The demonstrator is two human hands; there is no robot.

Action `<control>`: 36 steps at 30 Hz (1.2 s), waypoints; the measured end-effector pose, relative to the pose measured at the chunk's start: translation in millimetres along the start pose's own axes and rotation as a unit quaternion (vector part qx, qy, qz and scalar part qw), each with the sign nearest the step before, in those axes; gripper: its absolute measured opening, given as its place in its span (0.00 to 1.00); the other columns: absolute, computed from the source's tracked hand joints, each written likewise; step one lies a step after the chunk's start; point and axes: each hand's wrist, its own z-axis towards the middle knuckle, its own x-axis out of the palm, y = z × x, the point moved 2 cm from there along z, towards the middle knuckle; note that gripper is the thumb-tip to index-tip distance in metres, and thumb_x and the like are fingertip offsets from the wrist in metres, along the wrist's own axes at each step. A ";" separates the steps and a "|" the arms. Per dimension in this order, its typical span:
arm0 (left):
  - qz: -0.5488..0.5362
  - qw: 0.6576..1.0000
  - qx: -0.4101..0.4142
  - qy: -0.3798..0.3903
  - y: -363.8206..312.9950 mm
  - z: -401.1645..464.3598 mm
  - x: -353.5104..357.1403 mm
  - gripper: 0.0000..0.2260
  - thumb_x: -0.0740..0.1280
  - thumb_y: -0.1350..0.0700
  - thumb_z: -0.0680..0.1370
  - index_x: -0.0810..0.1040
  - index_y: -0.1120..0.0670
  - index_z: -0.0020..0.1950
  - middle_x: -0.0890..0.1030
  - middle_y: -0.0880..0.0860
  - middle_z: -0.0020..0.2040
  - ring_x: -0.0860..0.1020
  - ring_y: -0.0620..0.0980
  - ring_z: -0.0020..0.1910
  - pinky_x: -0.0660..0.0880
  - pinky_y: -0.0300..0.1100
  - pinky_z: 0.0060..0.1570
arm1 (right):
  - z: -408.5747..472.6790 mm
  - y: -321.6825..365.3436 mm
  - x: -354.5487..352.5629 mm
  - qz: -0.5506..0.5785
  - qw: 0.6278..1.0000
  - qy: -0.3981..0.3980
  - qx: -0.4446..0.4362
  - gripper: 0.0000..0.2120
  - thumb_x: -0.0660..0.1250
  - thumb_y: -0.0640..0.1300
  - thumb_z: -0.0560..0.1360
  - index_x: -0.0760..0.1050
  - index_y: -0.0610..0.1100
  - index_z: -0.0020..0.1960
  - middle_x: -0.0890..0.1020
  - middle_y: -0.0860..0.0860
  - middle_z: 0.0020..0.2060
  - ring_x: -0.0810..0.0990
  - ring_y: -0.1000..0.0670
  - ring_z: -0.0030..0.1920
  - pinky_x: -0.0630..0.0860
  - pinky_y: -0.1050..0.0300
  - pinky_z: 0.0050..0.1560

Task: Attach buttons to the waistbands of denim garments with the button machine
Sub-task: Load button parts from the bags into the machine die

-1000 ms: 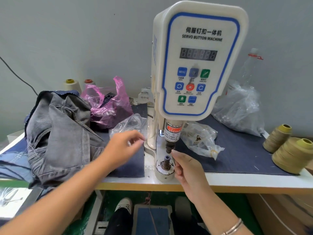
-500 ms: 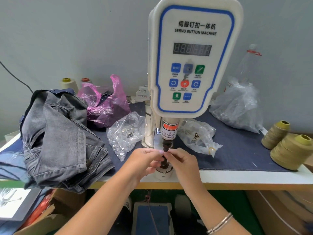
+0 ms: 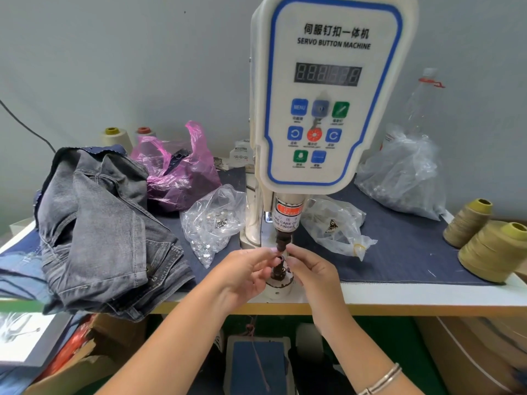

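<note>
The white servo button machine (image 3: 328,95) stands at the table's middle, its dark punch (image 3: 282,243) just above the round lower die (image 3: 279,280). My left hand (image 3: 242,276) and my right hand (image 3: 312,273) meet at the gap between punch and die, fingers curled. My left thumb and forefinger pinch something small there, seemingly a button; it is hidden by the fingertips. My right fingertips touch the die post from the right, and I cannot tell whether they hold anything. A pile of grey denim garments (image 3: 99,223) lies at the left. A clear bag of metal buttons (image 3: 212,223) sits beside the machine.
A pink bag (image 3: 176,172) lies behind the denim. To the right are clear bags (image 3: 402,178), a smaller bag (image 3: 333,223) and olive thread cones (image 3: 490,249) on the blue mat (image 3: 399,252). A foot pedal (image 3: 256,363) is under the table, a cardboard box (image 3: 85,366) at lower left.
My left hand left the button bag and came right to the die, joining my right hand there. Both hands have since stayed at the punch gap. The view shifted slightly.
</note>
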 end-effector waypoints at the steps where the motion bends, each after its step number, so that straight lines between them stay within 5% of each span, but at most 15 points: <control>1: -0.011 1.000 -0.009 0.005 0.1 -0.4 -0.2 0.04 0.75 0.58 0.70 0.82 0.57 0.40 0.82 0.51 0.35 0.75 0.41 0.26 0.69 0.31 0.22 | -0.7 -0.8 -2.0 0.006 1.000 -0.003 -0.004 0.15 0.69 0.37 0.75 0.82 0.59 0.45 0.84 0.61 0.37 0.81 0.63 0.39 0.75 0.71 0.38; 7: -0.074 0.996 -0.046 0.029 2.3 -2.8 0.8 0.09 0.76 0.58 0.62 0.82 0.58 0.40 0.82 0.52 0.35 0.75 0.42 0.25 0.70 0.32 0.20 | 1.5 -8.5 -17.2 0.005 0.999 -0.035 -0.004 0.14 0.65 0.33 0.77 0.82 0.51 0.49 0.79 0.61 0.28 0.77 0.64 0.31 0.72 0.72 0.33; 16: -0.066 0.998 -0.018 -0.002 -0.5 -2.4 1.9 0.02 0.72 0.61 0.73 0.81 0.58 0.43 0.82 0.52 0.34 0.76 0.41 0.26 0.71 0.31 0.22 | 18.9 -16.8 -25.1 -0.091 0.996 -0.023 -0.009 0.14 0.65 0.34 0.78 0.82 0.53 0.47 0.79 0.64 0.29 0.76 0.66 0.31 0.70 0.73 0.32; 23: 0.116 0.990 0.071 -0.033 -12.5 -6.7 -2.7 0.04 0.69 0.57 0.77 0.84 0.56 0.45 0.85 0.49 0.38 0.77 0.40 0.28 0.72 0.32 0.31 | 33.0 -11.6 -20.5 -0.170 0.985 0.002 -0.034 0.15 0.65 0.34 0.77 0.81 0.54 0.44 0.83 0.64 0.36 0.78 0.65 0.35 0.71 0.73 0.35; 28: 0.235 0.928 0.254 -0.137 -70.0 -0.6 -27.5 0.07 0.67 0.60 0.77 0.83 0.51 0.43 0.84 0.46 0.40 0.78 0.39 0.35 0.73 0.31 0.33 | 28.9 -16.6 -24.0 -0.231 0.970 0.019 -0.066 0.17 0.65 0.34 0.77 0.80 0.56 0.44 0.82 0.67 0.42 0.79 0.65 0.47 0.72 0.75 0.45; 32: 0.371 0.815 0.350 -0.275 -130.2 27.4 -61.7 0.15 0.62 0.64 0.78 0.76 0.54 0.64 0.79 0.49 0.57 0.75 0.36 0.42 0.70 0.27 0.34 | 27.2 -20.5 -20.6 -0.277 0.956 0.025 -0.092 0.16 0.66 0.33 0.76 0.80 0.55 0.44 0.82 0.65 0.40 0.78 0.67 0.47 0.71 0.77 0.46; 36: 0.537 0.709 0.275 -0.365 -162.2 66.8 -111.2 0.28 0.63 0.62 0.77 0.60 0.56 0.77 0.69 0.58 0.72 0.71 0.59 0.66 0.72 0.52 0.60 | 30.1 -24.5 -20.7 -0.289 0.952 0.034 -0.093 0.14 0.66 0.34 0.76 0.81 0.53 0.46 0.83 0.62 0.42 0.79 0.65 0.48 0.72 0.75 0.48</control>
